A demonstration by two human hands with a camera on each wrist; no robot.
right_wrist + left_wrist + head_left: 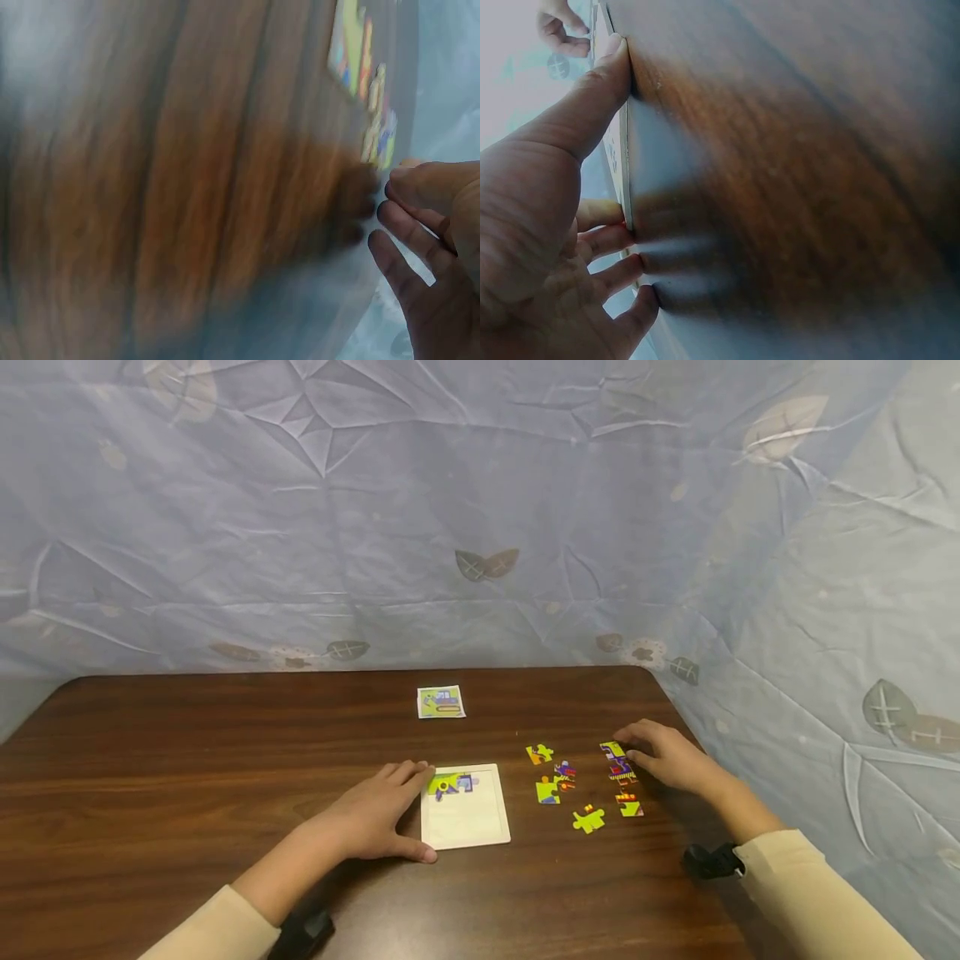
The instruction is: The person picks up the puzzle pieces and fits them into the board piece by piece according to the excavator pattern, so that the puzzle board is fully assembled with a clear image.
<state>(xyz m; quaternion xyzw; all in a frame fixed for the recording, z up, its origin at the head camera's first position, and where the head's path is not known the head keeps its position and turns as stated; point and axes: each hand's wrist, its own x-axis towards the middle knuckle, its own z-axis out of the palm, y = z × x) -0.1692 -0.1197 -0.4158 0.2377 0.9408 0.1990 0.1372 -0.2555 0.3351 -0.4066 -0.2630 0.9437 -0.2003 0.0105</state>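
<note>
**Left hand (377, 820) at tray (468, 823), right hand (667, 760) at loose pieces (590, 822)**

Spread wide, the left hand seems to steady the tray's left edge; joined pieces (450, 782) sit far-left inside. Loose pieces lie rightward, likely for easy reach; whether the right hand pinches one, I cannot tell.

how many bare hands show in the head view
2: the bare left hand touches the left edge of the white square puzzle tray; the bare right hand is beside the rightmost loose multicoloured jigsaw pieces.
</note>
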